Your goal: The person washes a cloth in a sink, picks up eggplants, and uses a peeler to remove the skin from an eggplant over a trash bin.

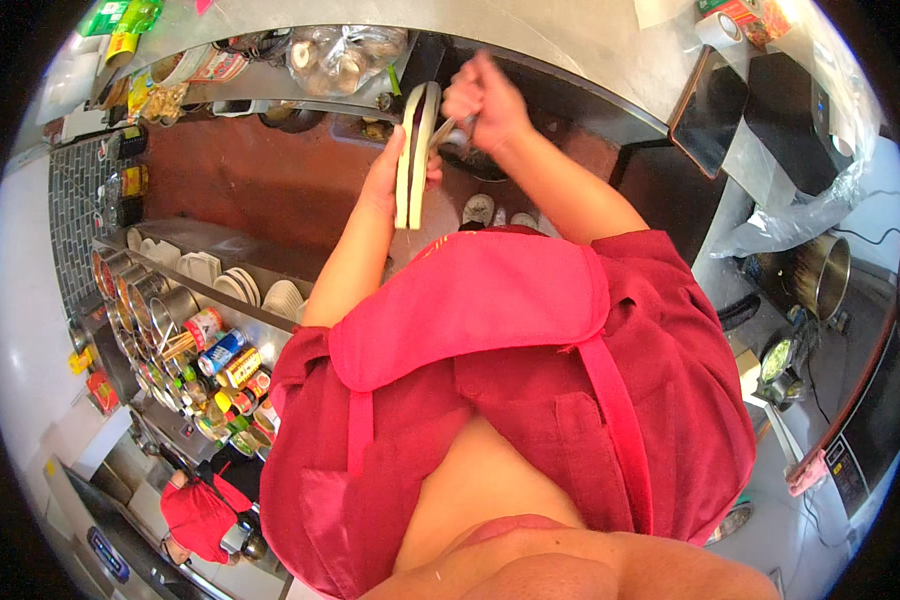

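My left hand grips a long, mostly peeled vegetable, which looks like an eggplant. Its flesh is pale yellow, and a dark strip of skin runs along its length. It is held nearly upright in the picture, in front of my red apron. Just to its right, my right hand is closed around a small metal tool, probably a peeler. Motion blurs the hand and the tool, so I cannot tell whether the tool touches the vegetable. Under my right hand is a dark round container, partly hidden.
A metal counter runs along the front, with a clear bag of mushrooms on a shelf below. Plates and several seasoning containers line the left rack. Another person in red is at the lower left.
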`<control>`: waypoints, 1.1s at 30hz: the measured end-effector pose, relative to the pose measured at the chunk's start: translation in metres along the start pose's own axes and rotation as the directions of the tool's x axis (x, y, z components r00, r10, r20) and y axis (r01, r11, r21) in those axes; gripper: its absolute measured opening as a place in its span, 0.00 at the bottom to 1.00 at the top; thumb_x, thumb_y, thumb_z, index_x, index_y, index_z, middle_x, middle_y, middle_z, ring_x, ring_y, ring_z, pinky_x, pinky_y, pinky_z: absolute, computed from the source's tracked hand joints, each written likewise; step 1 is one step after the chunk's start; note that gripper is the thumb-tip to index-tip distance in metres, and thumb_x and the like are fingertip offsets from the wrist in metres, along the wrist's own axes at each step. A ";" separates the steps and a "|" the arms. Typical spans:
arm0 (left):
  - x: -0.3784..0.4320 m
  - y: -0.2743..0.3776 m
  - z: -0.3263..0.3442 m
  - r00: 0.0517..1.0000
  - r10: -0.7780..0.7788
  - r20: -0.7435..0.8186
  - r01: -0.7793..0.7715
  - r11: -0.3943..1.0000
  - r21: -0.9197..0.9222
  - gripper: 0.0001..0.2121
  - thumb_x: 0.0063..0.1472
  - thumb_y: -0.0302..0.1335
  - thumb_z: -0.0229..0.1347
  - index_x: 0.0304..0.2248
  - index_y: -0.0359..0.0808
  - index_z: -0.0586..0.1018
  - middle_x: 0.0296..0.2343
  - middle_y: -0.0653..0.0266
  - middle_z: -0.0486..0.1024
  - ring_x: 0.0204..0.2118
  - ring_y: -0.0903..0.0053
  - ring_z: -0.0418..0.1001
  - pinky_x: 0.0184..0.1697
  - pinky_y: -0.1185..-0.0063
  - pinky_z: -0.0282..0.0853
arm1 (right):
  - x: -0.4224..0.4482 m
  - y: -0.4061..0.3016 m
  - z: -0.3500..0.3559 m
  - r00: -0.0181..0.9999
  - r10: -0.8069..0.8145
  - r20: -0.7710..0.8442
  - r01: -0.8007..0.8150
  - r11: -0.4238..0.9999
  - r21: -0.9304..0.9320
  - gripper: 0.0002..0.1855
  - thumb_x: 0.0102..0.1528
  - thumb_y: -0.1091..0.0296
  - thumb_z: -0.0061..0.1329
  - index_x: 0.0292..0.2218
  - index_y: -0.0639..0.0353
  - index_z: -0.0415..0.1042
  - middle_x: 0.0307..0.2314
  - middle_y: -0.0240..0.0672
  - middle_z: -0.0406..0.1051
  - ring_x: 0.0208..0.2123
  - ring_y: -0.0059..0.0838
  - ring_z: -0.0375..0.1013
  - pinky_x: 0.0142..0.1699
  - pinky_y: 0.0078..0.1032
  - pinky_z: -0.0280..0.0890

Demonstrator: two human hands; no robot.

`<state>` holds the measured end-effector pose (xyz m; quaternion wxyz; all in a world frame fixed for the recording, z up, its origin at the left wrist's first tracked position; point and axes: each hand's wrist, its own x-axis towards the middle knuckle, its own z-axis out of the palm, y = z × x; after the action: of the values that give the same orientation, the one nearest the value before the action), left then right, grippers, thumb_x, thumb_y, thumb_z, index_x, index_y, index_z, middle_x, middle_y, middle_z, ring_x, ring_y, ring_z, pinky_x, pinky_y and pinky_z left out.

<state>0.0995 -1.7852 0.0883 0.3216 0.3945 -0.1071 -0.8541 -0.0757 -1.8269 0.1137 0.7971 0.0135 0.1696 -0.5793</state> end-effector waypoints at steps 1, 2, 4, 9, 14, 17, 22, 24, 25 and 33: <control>0.004 0.000 0.012 0.996 0.019 -0.090 -0.016 1.000 0.026 0.23 0.51 0.49 0.45 0.30 0.34 0.70 0.20 0.60 0.69 0.20 0.74 0.69 0.23 0.80 0.66 | -0.016 0.011 0.016 0.997 0.012 0.076 -0.004 0.994 -0.108 0.19 0.54 0.54 0.32 0.18 0.56 0.55 0.08 0.24 0.47 0.10 0.17 0.47 0.16 0.17 0.47; 0.001 0.003 0.036 0.996 0.044 -0.084 -0.036 0.995 0.090 0.21 0.51 0.48 0.45 0.28 0.36 0.70 0.17 0.62 0.69 0.18 0.76 0.68 0.20 0.82 0.65 | -0.027 0.018 0.024 0.994 0.032 0.108 -0.011 0.981 -0.192 0.18 0.54 0.55 0.32 0.18 0.56 0.55 0.08 0.24 0.47 0.10 0.18 0.47 0.16 0.17 0.47; 0.022 -0.004 0.003 0.982 0.117 -0.151 -0.085 0.976 0.203 0.19 0.52 0.47 0.43 0.26 0.37 0.70 0.16 0.64 0.68 0.16 0.77 0.67 0.19 0.81 0.64 | -0.043 0.035 0.039 0.984 0.070 0.162 -0.010 0.937 -0.349 0.18 0.55 0.57 0.32 0.18 0.57 0.54 0.08 0.25 0.47 0.10 0.18 0.47 0.16 0.18 0.48; 0.053 -0.007 -0.013 0.953 0.263 -0.148 -0.171 0.875 0.453 0.18 0.55 0.45 0.40 0.21 0.39 0.69 0.13 0.66 0.66 0.13 0.80 0.63 0.15 0.84 0.59 | -0.051 0.041 0.043 0.970 0.179 0.164 -0.095 0.901 -0.423 0.17 0.55 0.59 0.31 0.19 0.58 0.54 0.09 0.26 0.47 0.10 0.18 0.46 0.17 0.18 0.49; 0.037 -0.009 0.007 0.933 0.289 -0.213 -0.203 0.914 0.353 0.18 0.54 0.46 0.42 0.22 0.38 0.70 0.15 0.65 0.67 0.15 0.79 0.65 0.17 0.83 0.61 | -0.042 0.036 0.031 0.975 0.172 0.141 -0.117 0.935 -0.334 0.18 0.54 0.56 0.32 0.18 0.56 0.53 0.08 0.24 0.45 0.09 0.16 0.44 0.15 0.17 0.46; 0.015 -0.004 0.035 0.938 0.258 -0.233 -0.176 0.930 0.322 0.19 0.54 0.47 0.42 0.24 0.38 0.70 0.16 0.65 0.67 0.17 0.78 0.65 0.18 0.83 0.62 | -0.036 0.031 0.028 0.979 0.162 0.126 -0.119 0.948 -0.294 0.17 0.54 0.56 0.33 0.18 0.55 0.53 0.08 0.23 0.45 0.09 0.16 0.43 0.14 0.17 0.44; -0.006 -0.012 0.044 0.981 0.121 -0.153 -0.065 0.943 0.327 0.21 0.56 0.46 0.38 0.28 0.35 0.70 0.19 0.64 0.69 0.19 0.78 0.66 0.22 0.82 0.63 | -0.005 0.011 0.014 0.999 -0.004 0.037 0.013 0.964 -0.264 0.19 0.53 0.53 0.34 0.17 0.54 0.54 0.08 0.22 0.46 0.09 0.16 0.44 0.15 0.16 0.44; -0.011 -0.016 0.049 0.983 0.120 -0.141 -0.065 0.937 0.343 0.22 0.56 0.46 0.38 0.30 0.32 0.69 0.19 0.64 0.68 0.19 0.76 0.66 0.23 0.80 0.64 | 0.013 -0.007 0.003 0.999 -0.040 -0.031 0.034 0.984 -0.175 0.17 0.53 0.57 0.36 0.17 0.54 0.55 0.08 0.22 0.45 0.10 0.16 0.44 0.16 0.16 0.44; -0.014 -0.017 0.049 0.980 0.120 -0.159 -0.055 0.931 0.362 0.23 0.56 0.46 0.37 0.31 0.31 0.69 0.20 0.63 0.67 0.20 0.76 0.66 0.25 0.80 0.64 | 0.022 -0.012 -0.006 0.995 -0.056 -0.079 0.044 0.988 -0.148 0.16 0.53 0.59 0.36 0.17 0.55 0.55 0.09 0.22 0.44 0.10 0.16 0.44 0.16 0.15 0.44; -0.037 -0.002 0.023 0.988 -0.074 0.137 0.031 0.954 0.297 0.20 0.56 0.45 0.39 0.35 0.34 0.64 0.22 0.62 0.65 0.23 0.77 0.62 0.26 0.82 0.60 | 0.066 -0.041 -0.051 0.876 -0.293 -0.384 0.225 0.951 -0.212 0.09 0.50 0.70 0.37 0.20 0.54 0.56 0.11 0.26 0.48 0.13 0.19 0.47 0.20 0.18 0.47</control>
<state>0.0997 -1.7615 0.1252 0.2278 0.3767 -0.2457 -0.8636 -0.1087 -1.8897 0.0545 0.6569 0.0479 0.3799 -0.6495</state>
